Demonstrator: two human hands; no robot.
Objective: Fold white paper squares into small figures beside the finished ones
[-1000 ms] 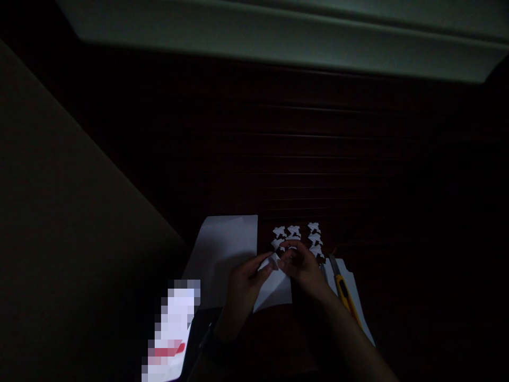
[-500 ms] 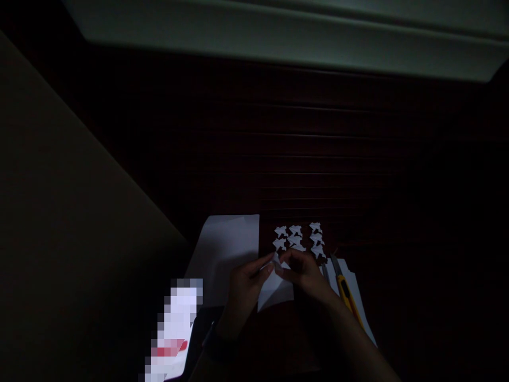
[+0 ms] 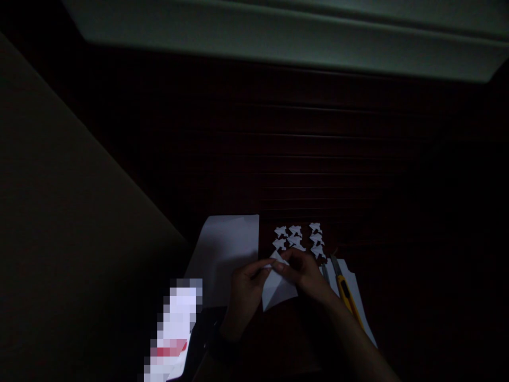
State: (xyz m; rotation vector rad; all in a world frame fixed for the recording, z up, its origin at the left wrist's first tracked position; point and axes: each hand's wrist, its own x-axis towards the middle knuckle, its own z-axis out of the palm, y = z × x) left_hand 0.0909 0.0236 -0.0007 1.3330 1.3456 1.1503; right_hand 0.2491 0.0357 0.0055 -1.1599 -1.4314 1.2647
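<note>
Between both hands is a creased piece of white paper [image 3: 279, 289], its pointed tip facing away from me and its wider part hanging toward me. My left hand [image 3: 247, 284] pinches its left edge near the tip. From the other side my right hand [image 3: 306, 273] grips it, thumb on top and fingers curled behind. Just beyond the hands, several small folded paper figures [image 3: 280, 232] lie in rows on the dark surface. The right hand is nearest to the closest of them.
To the left lies a large white sheet [image 3: 228, 249]. A lit phone [image 3: 178, 318], partly pixelated, is at the lower left. On the right, a yellow utility knife [image 3: 345, 292] rests on white paper [image 3: 360, 294], beside a slim metallic item [image 3: 325, 271]. The scene is dim.
The paper between my hands has turned and flattened, so more of its face shows. My right thumb has moved left across it, and the two hands are closer together.
</note>
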